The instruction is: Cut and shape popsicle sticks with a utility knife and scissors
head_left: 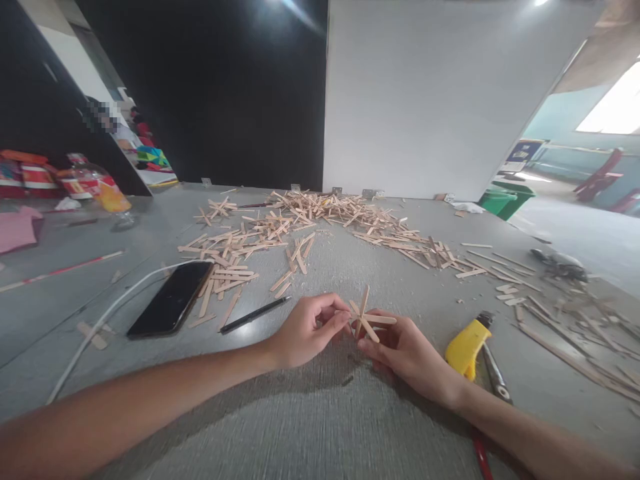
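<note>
A small star of crossed wooden sticks (367,319) is held just above the grey table (310,413) near its front middle. My left hand (307,330) pinches the star's left side with curled fingers. My right hand (407,353) grips it from below and from the right, fingers closed round the sticks. Both forearms reach in from the bottom edge.
A big heap of loose wooden sticks (320,223) spreads across the table's far half. A black phone (173,297) with a white cable (100,320) and a black pencil (255,315) lie to the left. A yellow glue gun (467,347) lies right of my hand. A bottle (97,187) stands far left.
</note>
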A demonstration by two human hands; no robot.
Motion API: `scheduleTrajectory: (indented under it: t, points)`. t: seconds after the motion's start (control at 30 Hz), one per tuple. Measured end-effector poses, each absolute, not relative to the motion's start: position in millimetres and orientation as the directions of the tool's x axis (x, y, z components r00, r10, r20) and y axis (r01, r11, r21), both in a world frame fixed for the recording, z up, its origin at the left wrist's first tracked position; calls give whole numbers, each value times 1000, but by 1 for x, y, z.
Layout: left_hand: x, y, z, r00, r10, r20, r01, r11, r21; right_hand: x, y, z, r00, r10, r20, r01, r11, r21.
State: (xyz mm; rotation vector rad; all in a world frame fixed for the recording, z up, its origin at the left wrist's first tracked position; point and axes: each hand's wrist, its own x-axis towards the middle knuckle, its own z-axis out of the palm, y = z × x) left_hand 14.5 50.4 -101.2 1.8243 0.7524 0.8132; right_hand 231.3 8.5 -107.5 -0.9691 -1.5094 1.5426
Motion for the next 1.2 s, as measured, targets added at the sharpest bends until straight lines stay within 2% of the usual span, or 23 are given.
scheduleTrajectory:
  t: [0.13, 0.47, 0.7, 0.9, 1.07, 1.2]
  points:
    - [14, 46, -101, 620, 758, 202, 169, -381, 909, 234, 8, -108, -409, 912, -35, 9, -34, -999]
    - [15, 45, -99, 629, 739, 243, 218, -468, 856, 232, 10, -108, -371, 927, 57, -30, 49, -998]
    - [15, 44, -98, 618, 752, 231, 217, -445, 869, 233, 10, -110, -290, 956, 31, 53, 48, -997]
    - [15, 45, -97, 615, 752, 238, 196, -438, 877, 232, 10, -111, -278, 960, 43, 42, 56, -998]
    - [14, 45, -99, 650, 720, 244, 203, -475, 856, 233, 10, -107, -336, 938, 84, 1, 89, -996]
    - [14, 45, -102, 698, 659, 281, 203, -558, 805, 234, 8, -107, -416, 904, 97, -98, 61, -993]
